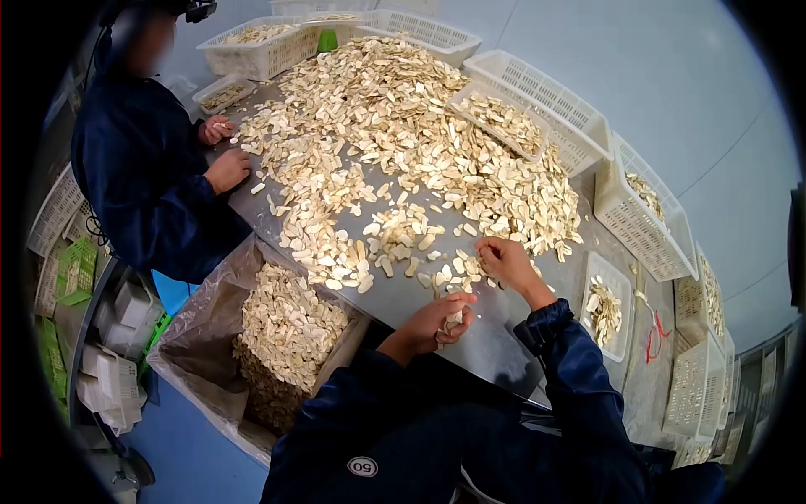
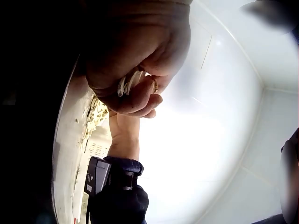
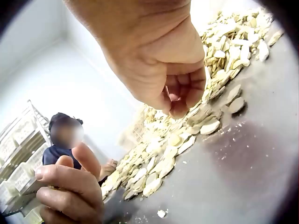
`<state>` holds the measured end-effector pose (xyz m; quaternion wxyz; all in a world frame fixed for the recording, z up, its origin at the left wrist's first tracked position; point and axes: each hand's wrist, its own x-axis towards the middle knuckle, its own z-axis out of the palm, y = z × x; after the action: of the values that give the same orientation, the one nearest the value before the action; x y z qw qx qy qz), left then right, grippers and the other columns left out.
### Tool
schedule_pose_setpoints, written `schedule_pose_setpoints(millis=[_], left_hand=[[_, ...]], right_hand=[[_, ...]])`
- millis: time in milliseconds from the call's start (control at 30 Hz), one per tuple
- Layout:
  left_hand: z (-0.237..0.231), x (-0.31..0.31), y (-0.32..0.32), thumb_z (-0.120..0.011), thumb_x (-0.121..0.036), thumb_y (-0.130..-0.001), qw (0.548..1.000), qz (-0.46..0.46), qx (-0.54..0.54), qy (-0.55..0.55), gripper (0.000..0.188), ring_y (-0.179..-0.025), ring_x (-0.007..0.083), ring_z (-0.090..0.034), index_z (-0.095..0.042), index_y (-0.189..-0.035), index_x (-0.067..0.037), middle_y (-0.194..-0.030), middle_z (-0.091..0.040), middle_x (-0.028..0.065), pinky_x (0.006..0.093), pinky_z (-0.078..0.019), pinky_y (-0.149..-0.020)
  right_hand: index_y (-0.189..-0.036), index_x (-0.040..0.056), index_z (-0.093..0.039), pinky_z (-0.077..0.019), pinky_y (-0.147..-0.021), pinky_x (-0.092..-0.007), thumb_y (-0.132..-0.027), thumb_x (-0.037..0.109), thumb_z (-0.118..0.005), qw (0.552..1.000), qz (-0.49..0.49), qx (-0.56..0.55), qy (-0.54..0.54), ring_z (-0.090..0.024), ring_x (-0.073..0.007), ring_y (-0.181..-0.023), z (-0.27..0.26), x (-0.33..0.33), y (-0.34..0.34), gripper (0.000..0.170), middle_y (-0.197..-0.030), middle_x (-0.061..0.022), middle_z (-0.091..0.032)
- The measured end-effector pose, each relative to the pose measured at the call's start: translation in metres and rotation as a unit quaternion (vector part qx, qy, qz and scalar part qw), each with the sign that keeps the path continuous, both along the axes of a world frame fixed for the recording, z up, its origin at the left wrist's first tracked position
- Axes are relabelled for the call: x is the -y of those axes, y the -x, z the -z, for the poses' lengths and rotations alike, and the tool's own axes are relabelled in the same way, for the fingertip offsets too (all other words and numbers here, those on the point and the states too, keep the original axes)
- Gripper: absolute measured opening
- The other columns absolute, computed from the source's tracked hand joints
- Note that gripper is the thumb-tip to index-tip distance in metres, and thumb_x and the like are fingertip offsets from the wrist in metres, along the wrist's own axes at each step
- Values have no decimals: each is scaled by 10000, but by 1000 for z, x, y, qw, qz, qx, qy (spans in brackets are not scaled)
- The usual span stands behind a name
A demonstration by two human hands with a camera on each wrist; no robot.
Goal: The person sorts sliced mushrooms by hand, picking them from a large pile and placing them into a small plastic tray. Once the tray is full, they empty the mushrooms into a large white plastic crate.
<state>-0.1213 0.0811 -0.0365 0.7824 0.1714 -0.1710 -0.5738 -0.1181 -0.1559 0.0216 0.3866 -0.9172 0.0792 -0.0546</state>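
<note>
Pale, flat, dried-looking slices lie in a large heap (image 1: 395,101) across the metal table (image 1: 495,336). My left hand (image 1: 434,326) is near the table's front edge, its fingers curled around a few slices (image 2: 134,81) in the palm, seen in the left wrist view. Farther right, my right hand (image 1: 509,265) is over loose slices (image 1: 457,267), palm down, with fingers bent and thumb close to the fingertips. In the right wrist view its fingertips (image 3: 179,110) are right at the slices, and no slice shows between them.
A lined bin (image 1: 197,344) full of slices stands below the table's front left. To the right, a shallow tray (image 1: 620,336) holds slices beside red-handled scissors (image 1: 655,336). White baskets (image 1: 646,239) line the far edge. Another person (image 1: 155,176) works at left.
</note>
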Motion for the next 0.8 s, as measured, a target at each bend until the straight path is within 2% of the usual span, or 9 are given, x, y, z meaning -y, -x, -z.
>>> schedule_pose_setpoints(millis=[67,167,267,367,467,567,667,733,800], left_hand=[[-1,-1,0,-458,-228,-1041,1000,-1,6,1,270,-590,79,-438,-484,-1266,-81,-854,-535,66,199,-316,-446],[0,0,0,-462,-237,-1041,1000,5,9,13,262,-590,77,-434,-500,-1250,-84,-841,-534,62,197,-310,-448],[2,0,1,-446,-241,-1049,1000,6,6,7,267,-572,76,-407,-510,-1256,-85,-828,-529,64,195,-305,-445],[0,0,2,-408,-240,-1065,1000,-2,6,-5,287,-536,75,-358,-513,-1280,-82,-811,-520,70,194,-299,-436],[-1,0,3,-402,-244,-1067,1000,-12,5,-14,289,-525,77,-353,-515,-1278,-83,-801,-519,71,197,-298,-434],[1,1,3,-396,-269,-1070,1000,-15,10,-17,305,-519,79,-352,-515,-1283,-85,-796,-519,70,198,-297,-434],[-1,0,2,-395,-312,-1069,1000,-11,6,-21,332,-516,83,-353,-515,-1286,-91,-796,-520,63,199,-299,-435],[-4,1,0,-395,-343,-1068,999,-1,-17,-45,348,-511,86,-354,-515,-1281,-95,-793,-520,58,202,-303,-436],[-3,-1,-1,-416,-338,-1055,999,-5,-41,-11,316,-559,94,-414,-513,-1239,-99,-825,-543,58,208,-316,-449]], right_hand=[[-1046,14,-704,-508,-612,-317,-921,166,-615,999,-1,0,52,-639,-182,-634,-6,-7,1,216,-739,-78,-688],[-1045,30,-697,-529,-722,-365,-879,167,-661,990,-65,23,127,-667,-268,-810,-6,-17,0,217,-881,-102,-704],[-1049,60,-686,-508,-849,-411,-824,175,-713,944,-178,140,240,-611,-349,-1009,-3,-25,2,254,-1031,-125,-675],[-1052,78,-676,-484,-915,-417,-787,173,-745,947,-189,113,232,-560,-362,-1102,2,-26,-1,290,-1115,-139,-637],[-1011,72,-672,-481,-906,-418,-776,143,-735,958,-172,111,202,-578,-355,-1040,2,-28,-4,254,-1005,-124,-660],[-965,54,-654,-499,-819,-361,-818,137,-726,961,-160,155,166,-621,-260,-893,3,-22,-11,184,-874,-69,-662],[-951,43,-647,-487,-706,-278,-891,163,-706,996,-65,-37,-37,-614,-126,-769,-21,-30,-2,147,-804,-3,-647],[-966,38,-651,-470,-657,-240,-935,202,-677,986,-89,-61,-126,-582,-69,-729,-13,-18,-5,168,-812,22,-643],[-979,36,-658,-463,-631,-223,-967,228,-648,967,-115,-103,-204,-565,-37,-713,-17,-15,-7,193,-821,38,-643]])
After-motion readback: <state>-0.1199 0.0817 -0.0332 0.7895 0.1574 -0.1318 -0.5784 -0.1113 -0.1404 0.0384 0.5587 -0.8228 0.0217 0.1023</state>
